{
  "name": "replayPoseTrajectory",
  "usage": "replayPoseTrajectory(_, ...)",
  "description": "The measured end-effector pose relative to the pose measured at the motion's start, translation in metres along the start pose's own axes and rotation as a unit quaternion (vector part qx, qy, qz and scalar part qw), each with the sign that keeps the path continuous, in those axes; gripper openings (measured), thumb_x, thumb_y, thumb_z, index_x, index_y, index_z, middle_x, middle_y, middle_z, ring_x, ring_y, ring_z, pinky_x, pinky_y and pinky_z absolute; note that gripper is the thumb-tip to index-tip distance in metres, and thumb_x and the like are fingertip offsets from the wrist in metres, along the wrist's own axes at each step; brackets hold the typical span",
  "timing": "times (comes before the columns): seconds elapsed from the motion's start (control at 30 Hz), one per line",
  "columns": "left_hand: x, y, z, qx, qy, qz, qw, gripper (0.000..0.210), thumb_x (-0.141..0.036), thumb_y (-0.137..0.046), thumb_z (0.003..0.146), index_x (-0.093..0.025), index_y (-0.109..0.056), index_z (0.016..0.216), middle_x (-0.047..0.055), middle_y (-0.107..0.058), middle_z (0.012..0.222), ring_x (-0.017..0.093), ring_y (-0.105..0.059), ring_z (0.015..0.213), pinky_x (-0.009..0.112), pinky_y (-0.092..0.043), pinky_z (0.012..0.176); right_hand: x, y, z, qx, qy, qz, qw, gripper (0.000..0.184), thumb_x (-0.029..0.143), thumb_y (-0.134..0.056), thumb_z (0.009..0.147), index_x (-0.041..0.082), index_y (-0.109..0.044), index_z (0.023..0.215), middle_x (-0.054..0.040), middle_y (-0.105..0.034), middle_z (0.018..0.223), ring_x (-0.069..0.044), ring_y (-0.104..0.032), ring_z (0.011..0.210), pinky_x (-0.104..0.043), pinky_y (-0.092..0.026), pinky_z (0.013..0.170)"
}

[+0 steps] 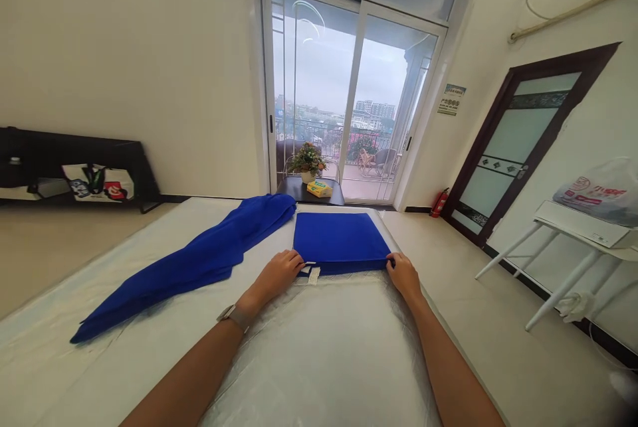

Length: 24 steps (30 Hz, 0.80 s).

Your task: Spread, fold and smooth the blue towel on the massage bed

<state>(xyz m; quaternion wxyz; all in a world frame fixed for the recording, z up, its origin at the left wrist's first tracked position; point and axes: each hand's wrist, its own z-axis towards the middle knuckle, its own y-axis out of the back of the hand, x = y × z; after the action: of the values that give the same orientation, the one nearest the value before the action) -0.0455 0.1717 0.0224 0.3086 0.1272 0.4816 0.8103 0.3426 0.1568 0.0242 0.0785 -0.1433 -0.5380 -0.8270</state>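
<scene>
A blue cloth folded into a neat rectangle (341,238) lies on the plastic-covered mattress (329,354). My left hand (285,269) pinches its near left corner, beside a small white label (314,275) that hangs from the near edge. At the near right corner, my right hand (403,274) grips the same cloth with its fingers closed. To the left, a second blue cloth (194,261) stretches diagonally across the mattress, long and loosely bunched. A watch is on my left wrist.
Beyond the mattress stands a dark chair (336,196) bearing a potted plant (308,160) and a yellow packet (319,188). A white table (583,231) with a plastic bag (601,191) is at right. A black bench (144,171) stands left, and a fire extinguisher (439,202) by the door.
</scene>
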Motion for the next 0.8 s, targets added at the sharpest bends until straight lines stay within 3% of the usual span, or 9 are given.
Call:
replayPoseTrajectory(0.1,-0.008,0.010,0.000,0.004,0.005,0.017,1.000,0.032,-0.031,-0.040,0.099,-0.020,-0.070,0.104,0.013,-0.066,0.123,0.027,-0.058,0.118,0.046,-0.044,0.104,0.006,0.008,-0.002,0.003,0.024,-0.056,0.998,0.028,0.020,-0.045,0.095,0.023,-0.069,0.110,-0.0063,-0.069,0.116,-0.022,-0.061,0.108,-0.031,-0.048,0.086)
replayPoseTrajectory(0.17,-0.012,0.012,-0.001,0.015,0.013,-0.001,1.000,0.037,-0.033,-0.039,0.099,-0.021,-0.066,0.122,0.012,-0.056,0.144,0.027,-0.047,0.136,0.046,-0.036,0.115,0.014,0.010,-0.004,-0.007,0.042,-0.101,0.994,0.031,0.018,-0.044,0.094,0.022,-0.070,0.110,-0.0079,-0.069,0.117,-0.025,-0.059,0.110,-0.035,-0.047,0.091)
replayPoseTrajectory(0.3,-0.016,0.012,0.000,0.129,0.020,-0.074,0.989,0.055,-0.044,-0.032,0.102,-0.022,-0.043,0.150,0.008,-0.037,0.161,0.023,-0.028,0.151,0.043,-0.027,0.122,0.038,-0.001,-0.008,-0.039,0.114,-0.114,0.986,0.042,0.019,-0.042,0.095,0.021,-0.063,0.131,-0.0089,-0.059,0.140,-0.026,-0.050,0.129,-0.042,-0.036,0.111)
replayPoseTrajectory(0.43,-0.011,0.028,0.008,0.241,0.048,-0.119,0.962,0.058,-0.056,-0.040,0.097,-0.026,-0.051,0.145,0.008,-0.041,0.159,0.025,-0.031,0.149,0.041,-0.030,0.119,0.055,-0.024,-0.015,0.039,0.161,-0.084,0.983,0.052,0.039,-0.035,0.102,0.028,-0.042,0.152,-0.0028,-0.040,0.159,-0.026,-0.031,0.147,-0.049,-0.022,0.121)
replayPoseTrajectory(0.5,0.003,0.044,0.010,0.275,0.104,-0.120,0.948,0.057,-0.062,-0.049,0.091,-0.030,-0.060,0.136,0.005,-0.051,0.153,0.025,-0.046,0.141,0.037,-0.037,0.113,0.054,-0.035,-0.017,0.078,0.160,-0.079,0.981,0.055,0.046,-0.031,0.103,0.030,-0.037,0.155,-0.0012,-0.036,0.161,-0.025,-0.026,0.150,-0.051,-0.019,0.122)
replayPoseTrajectory(0.6,0.040,0.074,0.001,0.268,0.222,-0.071,0.935,0.050,-0.066,-0.056,0.083,-0.030,-0.071,0.115,0.006,-0.069,0.130,0.026,-0.062,0.120,0.035,-0.047,0.099,0.048,-0.045,-0.016,0.086,0.156,-0.076,0.981,0.056,0.048,-0.028,0.103,0.031,-0.034,0.156,0.0001,-0.034,0.162,-0.024,-0.023,0.152,-0.051,-0.017,0.123)
replayPoseTrajectory(0.7,0.081,0.096,-0.020,0.232,0.325,0.001,0.917,0.039,-0.058,-0.067,0.078,-0.024,-0.072,0.096,0.012,-0.072,0.115,0.031,-0.064,0.110,0.040,-0.048,0.092,0.044,-0.047,-0.014,0.075,0.156,-0.069,0.982,0.056,0.048,-0.026,0.103,0.031,-0.035,0.156,0.0006,-0.035,0.161,-0.023,-0.024,0.151,-0.051,-0.018,0.123)
replayPoseTrajectory(0.8,0.105,0.099,-0.038,0.212,0.384,0.038,0.898,0.033,-0.051,-0.070,0.076,-0.024,-0.067,0.094,0.012,-0.070,0.114,0.032,-0.061,0.109,0.044,-0.046,0.091,0.042,-0.046,-0.012,0.070,0.162,-0.061,0.982,0.056,0.048,-0.025,0.103,0.032,-0.037,0.155,0.0005,-0.037,0.160,-0.023,-0.025,0.151,-0.052,-0.019,0.123)
